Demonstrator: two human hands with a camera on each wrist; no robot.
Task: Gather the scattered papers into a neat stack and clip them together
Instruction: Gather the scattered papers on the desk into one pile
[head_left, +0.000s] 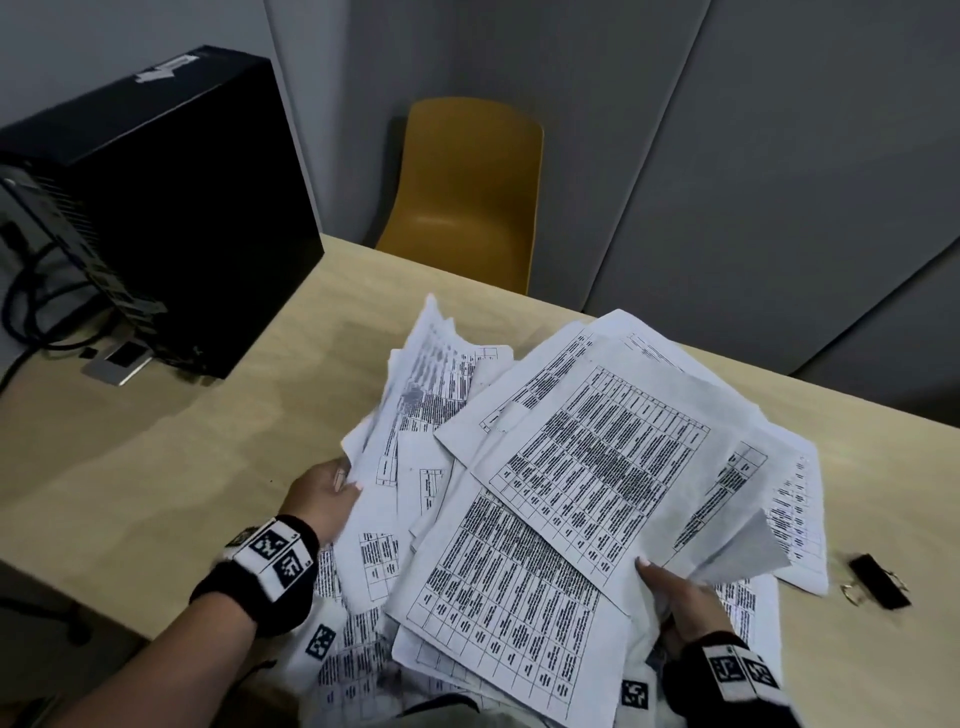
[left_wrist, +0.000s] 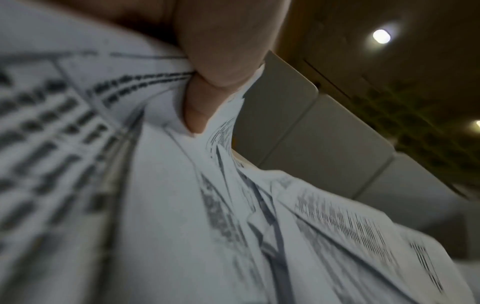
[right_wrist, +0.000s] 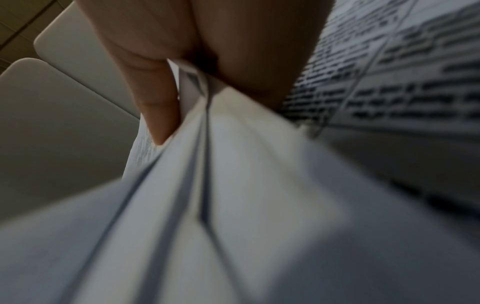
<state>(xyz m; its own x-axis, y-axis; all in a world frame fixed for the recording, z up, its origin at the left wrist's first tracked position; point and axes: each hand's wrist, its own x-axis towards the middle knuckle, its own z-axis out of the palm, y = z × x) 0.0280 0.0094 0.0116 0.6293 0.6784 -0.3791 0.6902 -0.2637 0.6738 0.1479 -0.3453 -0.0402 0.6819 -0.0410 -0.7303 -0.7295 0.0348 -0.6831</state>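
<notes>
head view: two hands hold one big messy pile of printed papers (head_left: 587, 467) over a light wooden table (head_left: 182, 467). there are too many sheets to count, and they fan out in all directions. one black binder clip (head_left: 879, 581) lies on the table just to the right of the pile, not touching a hand. the left hand (head_left: 322, 499) grips the left edge of the pile, thumb on top, fingers tucked under. the right hand (head_left: 680, 597) grips the near right edge, thumb on top of a sheet. one yellow chair (head_left: 467, 192) stands behind the table, and one black computer tower (head_left: 171, 208) sits on the far left with cables at its back.

the left wrist view shows a thumb (left_wrist: 221, 51) pressed down on the sheets, pinching them tight. it also shows two ceiling lights. the right wrist view is blurry, but a finger (right_wrist: 155, 98) curls around the folded paper edges. neither wrist view shows the clip.
</notes>
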